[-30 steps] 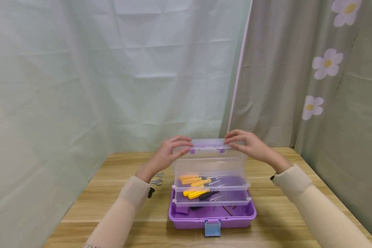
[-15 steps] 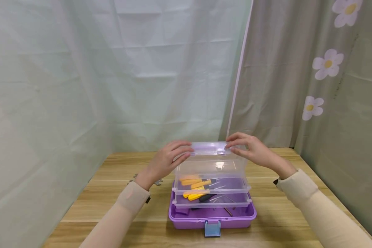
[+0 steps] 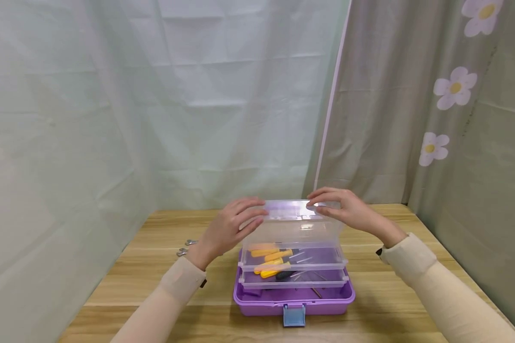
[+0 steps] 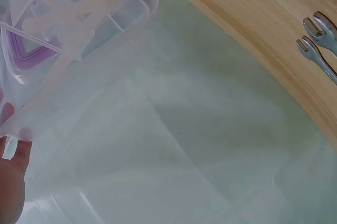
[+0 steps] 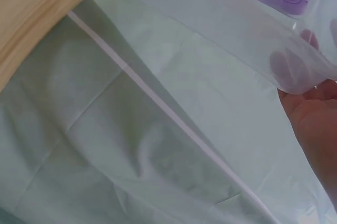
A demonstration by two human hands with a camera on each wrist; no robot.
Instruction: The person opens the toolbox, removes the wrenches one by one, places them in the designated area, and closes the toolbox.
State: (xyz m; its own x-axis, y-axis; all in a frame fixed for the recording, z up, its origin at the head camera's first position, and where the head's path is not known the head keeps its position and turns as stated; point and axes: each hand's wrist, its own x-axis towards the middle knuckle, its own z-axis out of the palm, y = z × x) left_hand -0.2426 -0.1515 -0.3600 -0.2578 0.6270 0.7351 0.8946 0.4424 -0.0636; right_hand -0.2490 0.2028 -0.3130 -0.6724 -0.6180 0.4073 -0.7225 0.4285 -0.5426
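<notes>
A purple toolbox (image 3: 262,309) stands on the table with its translucent lid (image 3: 285,212) raised and tilted. My left hand (image 3: 233,224) grips the lid's left side, thumb below and fingers over it. At the right side my right hand (image 3: 349,209) pinches the lid; its fingertips show through the clear plastic in the right wrist view. Two clear trays (image 3: 309,285) sit stepped under the lid. They hold several screwdrivers with yellow handles (image 3: 269,272) and one with a black handle (image 3: 285,275). A blue latch (image 3: 293,317) hangs down at the front.
Open-end wrenches (image 3: 182,251) lie on the wooden table (image 3: 133,286) left of the toolbox, partly hidden by my left arm. Pale curtains (image 3: 240,95) hang behind the table, and a grey one with flowers (image 3: 455,88) hangs at the right.
Both hands have lowered the lid a little, and more of its top surface shows. The trays have sunk slightly with it. The toolbox base has stayed in place.
</notes>
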